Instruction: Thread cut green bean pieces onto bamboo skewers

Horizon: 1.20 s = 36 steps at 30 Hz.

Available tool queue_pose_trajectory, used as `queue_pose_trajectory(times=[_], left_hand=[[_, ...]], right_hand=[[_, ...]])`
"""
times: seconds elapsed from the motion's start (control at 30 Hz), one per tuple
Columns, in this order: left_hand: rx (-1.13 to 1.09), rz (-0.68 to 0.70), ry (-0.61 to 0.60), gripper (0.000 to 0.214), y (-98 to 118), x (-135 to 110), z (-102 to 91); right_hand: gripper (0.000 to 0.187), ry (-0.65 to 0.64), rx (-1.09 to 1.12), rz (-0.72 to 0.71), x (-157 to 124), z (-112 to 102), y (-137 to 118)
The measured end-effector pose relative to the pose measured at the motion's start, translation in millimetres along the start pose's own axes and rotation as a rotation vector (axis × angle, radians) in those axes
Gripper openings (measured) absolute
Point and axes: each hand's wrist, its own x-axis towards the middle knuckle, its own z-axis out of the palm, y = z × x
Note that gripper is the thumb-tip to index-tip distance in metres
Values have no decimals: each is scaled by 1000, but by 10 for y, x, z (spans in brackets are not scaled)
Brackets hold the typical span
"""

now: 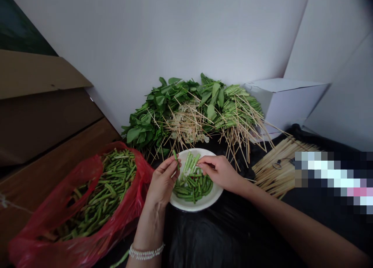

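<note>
While your left hand (163, 181) pinches a cut green bean (175, 156) upright, your right hand (217, 174) curls over a white plate (196, 204) of cut beans (192, 188), its grip impossible to tell; a red plastic bag (142, 174) sits just left.

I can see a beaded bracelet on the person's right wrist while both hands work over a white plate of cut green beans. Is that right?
Not quite: the beaded bracelet is on the left wrist, not the right, as the head view shows. The rest holds: the left hand and right hand are both working over the white plate of cut green beans.
</note>
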Motion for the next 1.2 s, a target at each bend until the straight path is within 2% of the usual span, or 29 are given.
queue_pose_trajectory(times=[0.47, 0.8, 0.97, 1.2], left_hand=[[2, 30, -2, 32, -8, -11, 27], [235, 166, -9, 36, -76, 6, -31], [239, 195, -5, 34, -65, 1, -24], [246, 158, 30, 30, -53, -12, 6]], right_hand=[[18, -22, -15, 9, -10, 21, 10], [18, -27, -48, 18, -18, 41, 34], [18, -10, -40, 14, -13, 33, 28], [18, -19, -52, 15, -10, 26, 9]])
